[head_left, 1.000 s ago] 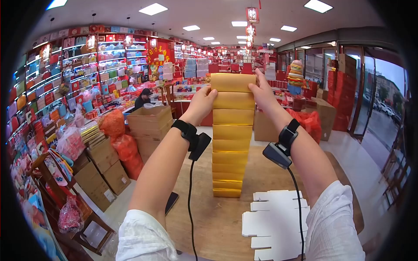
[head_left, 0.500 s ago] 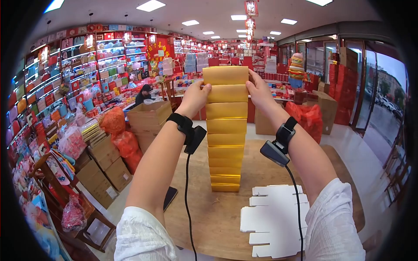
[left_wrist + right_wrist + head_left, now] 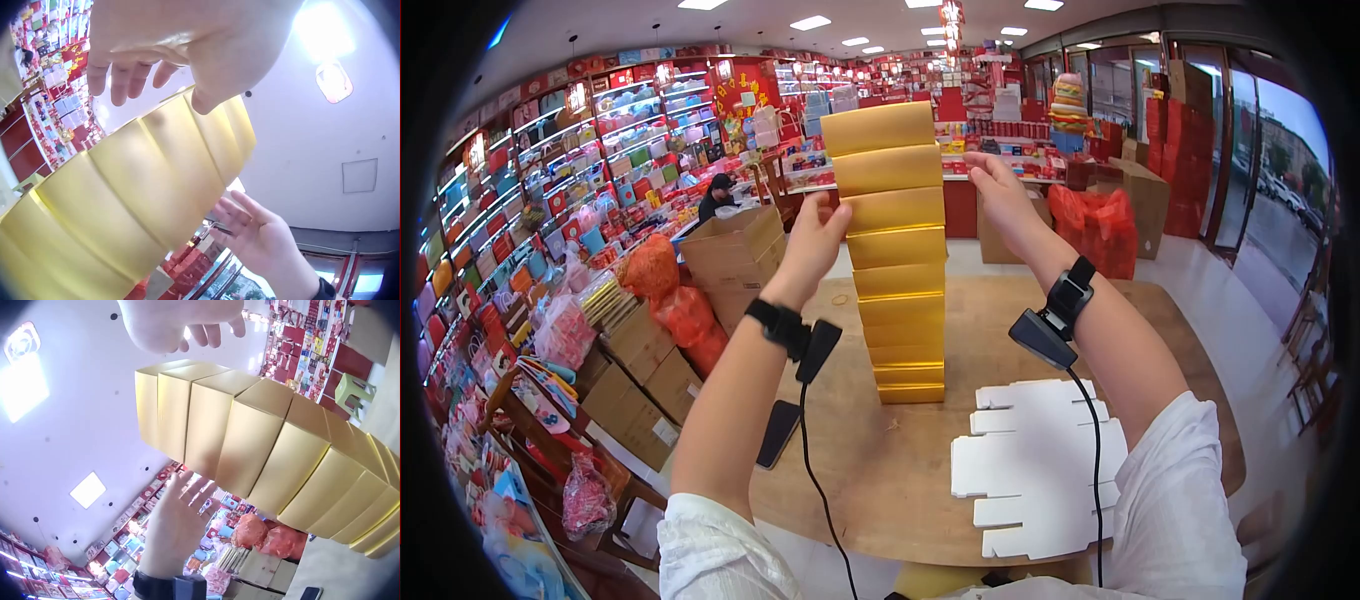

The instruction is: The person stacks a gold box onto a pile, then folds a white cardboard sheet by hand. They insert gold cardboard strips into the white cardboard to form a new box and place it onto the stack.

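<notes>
A tall stack of shiny gold boxes stands on the wooden table, its upper boxes slightly offset and leaning leftward in the head view. My left hand is at the stack's left side, its fingers extended and thumb tip right at the edge of an upper box. To the right, my right hand is held apart from the stack with loosely straight fingers. The left wrist view shows the left hand over the gold boxes with nothing gripped. In the right wrist view the right hand hovers off the top boxes.
Flat white cardboard blanks lie on the table at the right front, and a dark phone at the left. Cables hang from both wrist cameras. Cartons and red bags stand beyond the table; a person is at back left.
Both hands held the sides of the upper boxes before. Now the right hand has come away to the right, and the left hand has loosened. The stack's top appears farther left as the view shifts.
</notes>
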`<move>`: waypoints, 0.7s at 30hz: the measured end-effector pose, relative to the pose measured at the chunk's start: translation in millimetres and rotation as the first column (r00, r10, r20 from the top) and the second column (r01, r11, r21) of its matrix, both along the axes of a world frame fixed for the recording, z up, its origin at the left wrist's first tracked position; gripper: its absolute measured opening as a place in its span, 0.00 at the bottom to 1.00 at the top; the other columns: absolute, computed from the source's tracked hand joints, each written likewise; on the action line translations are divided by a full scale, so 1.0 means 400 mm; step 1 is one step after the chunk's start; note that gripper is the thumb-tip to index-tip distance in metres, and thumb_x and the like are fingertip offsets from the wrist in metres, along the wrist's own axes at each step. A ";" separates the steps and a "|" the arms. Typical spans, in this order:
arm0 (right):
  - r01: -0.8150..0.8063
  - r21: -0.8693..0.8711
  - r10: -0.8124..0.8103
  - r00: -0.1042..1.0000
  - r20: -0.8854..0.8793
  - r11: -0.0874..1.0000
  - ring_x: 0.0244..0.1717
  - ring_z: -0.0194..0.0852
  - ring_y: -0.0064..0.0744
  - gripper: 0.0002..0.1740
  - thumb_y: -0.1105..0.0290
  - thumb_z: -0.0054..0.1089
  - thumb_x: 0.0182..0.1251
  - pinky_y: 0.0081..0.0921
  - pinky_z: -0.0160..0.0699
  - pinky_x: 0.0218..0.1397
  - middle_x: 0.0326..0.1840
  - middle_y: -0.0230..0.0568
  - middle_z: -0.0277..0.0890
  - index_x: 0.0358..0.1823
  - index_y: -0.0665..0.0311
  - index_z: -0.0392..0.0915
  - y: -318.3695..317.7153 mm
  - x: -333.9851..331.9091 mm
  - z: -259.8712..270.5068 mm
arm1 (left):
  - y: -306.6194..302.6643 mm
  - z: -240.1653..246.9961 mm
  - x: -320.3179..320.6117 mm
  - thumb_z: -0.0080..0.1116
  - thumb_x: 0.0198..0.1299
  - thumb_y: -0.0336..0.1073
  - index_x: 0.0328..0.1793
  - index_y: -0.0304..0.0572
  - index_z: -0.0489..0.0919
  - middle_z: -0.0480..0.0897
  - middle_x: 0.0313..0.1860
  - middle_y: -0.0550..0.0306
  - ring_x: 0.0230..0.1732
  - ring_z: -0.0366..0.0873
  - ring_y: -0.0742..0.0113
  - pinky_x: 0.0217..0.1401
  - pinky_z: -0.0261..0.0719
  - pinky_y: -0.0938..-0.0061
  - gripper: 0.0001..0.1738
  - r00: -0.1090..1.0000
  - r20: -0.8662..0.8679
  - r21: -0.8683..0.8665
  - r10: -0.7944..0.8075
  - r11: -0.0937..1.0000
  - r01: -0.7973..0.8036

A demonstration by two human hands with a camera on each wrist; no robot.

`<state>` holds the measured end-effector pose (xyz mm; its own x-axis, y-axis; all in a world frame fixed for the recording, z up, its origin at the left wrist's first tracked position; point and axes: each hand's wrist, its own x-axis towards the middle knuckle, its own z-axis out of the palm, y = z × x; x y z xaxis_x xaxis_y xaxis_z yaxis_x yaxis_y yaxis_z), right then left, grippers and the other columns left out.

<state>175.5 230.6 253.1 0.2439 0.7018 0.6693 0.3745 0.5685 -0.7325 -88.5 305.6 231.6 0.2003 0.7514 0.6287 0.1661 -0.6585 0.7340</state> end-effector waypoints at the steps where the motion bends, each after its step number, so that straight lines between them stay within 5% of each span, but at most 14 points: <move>1: 0.000 -0.007 0.000 1.000 -0.011 1.000 0.69 0.67 0.29 0.20 0.67 0.45 0.80 0.27 0.61 0.73 0.66 0.38 0.73 0.67 0.66 0.71 -0.011 0.001 -0.019 | 0.029 -0.066 -0.015 0.60 0.69 0.45 0.69 0.31 0.68 0.82 0.50 0.47 0.49 0.80 0.59 0.55 0.77 0.67 0.30 1.000 -0.022 0.045 0.020 0.999 -0.019; 3: -0.056 -0.114 0.052 0.998 -0.037 0.992 0.63 0.70 0.28 0.18 0.66 0.46 0.80 0.27 0.65 0.69 0.62 0.36 0.75 0.64 0.65 0.74 -0.036 0.002 -0.054 | 0.035 -0.210 -0.045 0.62 0.68 0.43 0.68 0.31 0.70 0.82 0.48 0.47 0.48 0.80 0.59 0.54 0.78 0.67 0.29 0.997 -0.070 0.083 0.016 0.997 -0.010; 7: 0.085 -0.182 -0.070 0.994 0.084 0.980 0.48 0.69 0.23 0.16 0.68 0.48 0.77 0.26 0.71 0.56 0.51 0.31 0.78 0.58 0.62 0.81 -0.041 0.003 -0.176 | -0.112 -0.428 -0.127 0.64 0.65 0.42 0.65 0.30 0.74 0.82 0.51 0.39 0.55 0.81 0.53 0.59 0.78 0.63 0.28 0.894 -0.423 -0.361 -0.149 0.932 -0.015; 9: 0.053 -0.183 -0.041 0.997 0.070 0.982 0.45 0.69 0.22 0.17 0.68 0.49 0.76 0.24 0.71 0.54 0.47 0.30 0.78 0.59 0.61 0.81 -0.037 -0.003 -0.222 | -0.170 -0.497 -0.172 0.66 0.62 0.43 0.66 0.31 0.74 0.80 0.57 0.34 0.61 0.79 0.45 0.64 0.76 0.62 0.31 0.717 -0.670 -0.349 -0.194 0.934 -0.073; 11: -0.072 -0.247 0.074 0.997 -0.003 0.966 0.62 0.74 0.41 0.19 0.69 0.47 0.76 0.32 0.70 0.66 0.61 0.50 0.77 0.61 0.65 0.80 -0.062 -0.029 -0.228 | -0.213 -0.538 -0.200 0.67 0.61 0.44 0.67 0.32 0.74 0.78 0.60 0.33 0.63 0.77 0.42 0.67 0.74 0.61 0.33 0.615 -0.768 -0.298 -0.178 0.949 -0.098; 12: -0.086 -0.252 0.086 0.996 -0.011 0.964 0.62 0.74 0.41 0.19 0.69 0.47 0.76 0.32 0.70 0.66 0.61 0.50 0.77 0.61 0.65 0.80 -0.068 -0.037 -0.235 | -0.233 -0.554 -0.217 0.68 0.59 0.45 0.68 0.32 0.73 0.76 0.63 0.32 0.66 0.74 0.40 0.69 0.73 0.59 0.35 0.508 -0.848 -0.240 -0.153 0.965 -0.109; 17: -0.103 -0.331 0.066 0.990 -0.121 0.938 0.54 0.79 0.31 0.20 0.69 0.48 0.76 0.26 0.75 0.57 0.56 0.44 0.82 0.64 0.65 0.78 -0.082 -0.047 -0.279 | -0.279 -0.622 -0.255 0.72 0.54 0.52 0.77 0.36 0.64 0.67 0.73 0.34 0.74 0.65 0.39 0.74 0.68 0.57 0.49 0.347 -0.912 -0.288 -0.219 0.944 -0.161; 19: -0.132 -0.355 0.089 0.987 -0.134 0.925 0.48 0.78 0.29 0.21 0.69 0.49 0.75 0.26 0.75 0.54 0.51 0.41 0.81 0.65 0.64 0.77 -0.081 -0.047 -0.334 | -0.334 -0.609 -0.232 0.75 0.49 0.57 0.80 0.39 0.59 0.60 0.78 0.36 0.78 0.57 0.39 0.76 0.66 0.53 0.57 0.148 -0.974 -0.201 -0.173 0.957 -0.208; 21: -0.153 -0.379 0.105 0.984 -0.143 0.913 0.43 0.76 0.28 0.22 0.70 0.50 0.74 0.26 0.75 0.51 0.45 0.38 0.81 0.67 0.63 0.75 -0.077 -0.050 -0.393 | -0.329 -0.665 -0.247 0.76 0.45 0.61 0.81 0.41 0.56 0.56 0.80 0.38 0.80 0.52 0.38 0.77 0.63 0.49 0.62 0.161 -0.966 -0.232 -0.201 0.950 -0.207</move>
<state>155.5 199.9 96.0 0.1939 0.9305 0.3107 0.2152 0.2686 -0.9389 -187.2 174.0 -34.3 0.4836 0.8232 -0.2975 0.8713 -0.4850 0.0744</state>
